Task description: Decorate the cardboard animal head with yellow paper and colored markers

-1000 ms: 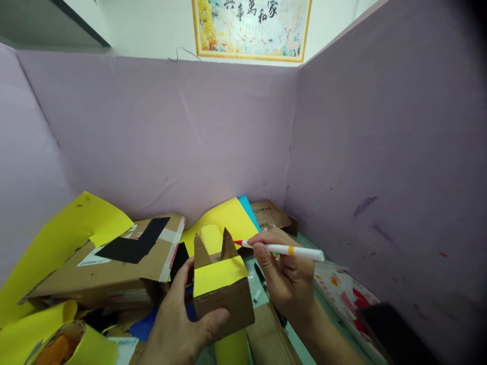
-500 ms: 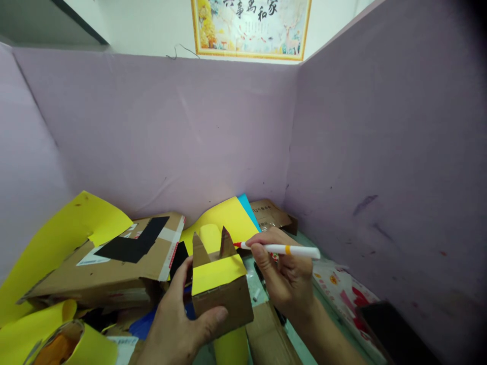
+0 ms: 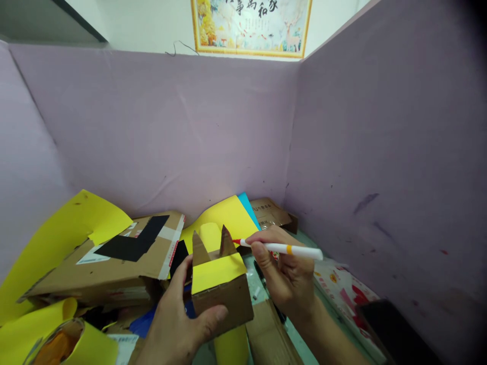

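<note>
My left hand (image 3: 180, 314) grips a small cardboard box (image 3: 224, 302) from its left side, thumb across the front face. A strip of yellow paper (image 3: 217, 272) covers part of its top, and two pointed cardboard ears (image 3: 227, 242) stand up from it. In my right hand (image 3: 287, 276) is a white marker (image 3: 292, 250) with a red tip and a yellow band, held between thumb and fingers. The red tip is at the right edge of the right ear; whether it touches is hard to tell. Below the box a yellow paper tube (image 3: 232, 347) shows in part.
A large cardboard box (image 3: 114, 274) with black paper (image 3: 133, 243) on it lies at the left. Yellow sheets (image 3: 228, 213) lean at the back. A yellow-wrapped roll (image 3: 93, 344) sits front left. On the right are a dark flat object (image 3: 395, 329) and a printed plastic bag (image 3: 344, 289).
The marker tip has shifted slightly left and up, toward the right ear. My left hand and the small box stay nearly in place.
</note>
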The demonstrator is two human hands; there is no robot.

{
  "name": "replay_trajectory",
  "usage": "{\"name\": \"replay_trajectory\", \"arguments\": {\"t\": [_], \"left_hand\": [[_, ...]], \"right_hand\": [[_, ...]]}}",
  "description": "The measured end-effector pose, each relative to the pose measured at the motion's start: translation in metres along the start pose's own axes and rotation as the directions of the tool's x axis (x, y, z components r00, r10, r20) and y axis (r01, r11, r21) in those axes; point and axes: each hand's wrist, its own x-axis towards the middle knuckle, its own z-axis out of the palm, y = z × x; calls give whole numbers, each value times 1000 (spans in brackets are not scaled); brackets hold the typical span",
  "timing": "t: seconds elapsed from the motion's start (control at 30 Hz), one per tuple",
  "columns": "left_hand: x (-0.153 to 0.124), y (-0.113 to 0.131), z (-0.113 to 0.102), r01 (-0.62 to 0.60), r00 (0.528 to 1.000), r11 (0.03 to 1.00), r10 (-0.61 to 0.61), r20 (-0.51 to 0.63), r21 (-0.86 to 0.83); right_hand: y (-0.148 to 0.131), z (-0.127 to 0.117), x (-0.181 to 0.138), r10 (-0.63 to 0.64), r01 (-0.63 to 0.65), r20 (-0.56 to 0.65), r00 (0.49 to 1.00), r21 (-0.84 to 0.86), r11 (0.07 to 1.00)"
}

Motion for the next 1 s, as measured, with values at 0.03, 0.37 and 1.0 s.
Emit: {"name": "replay_trajectory", "arguments": {"t": [0.03, 0.37, 1.0], "left_hand": [[0, 0, 0, -2, 1000, 1000, 2, 6, -3], [0, -3, 0, -9, 1000, 1000, 9, 0, -24], [0, 1, 1, -3, 999, 1000, 3, -35, -23]], "right_hand": [[0, 0, 0, 2, -2, 4, 1000, 11, 1000], [1, 0, 0, 18, -18, -13, 1000, -4, 1000], [-1, -1, 0, 18, -18, -13, 1000, -14, 1000]]}}
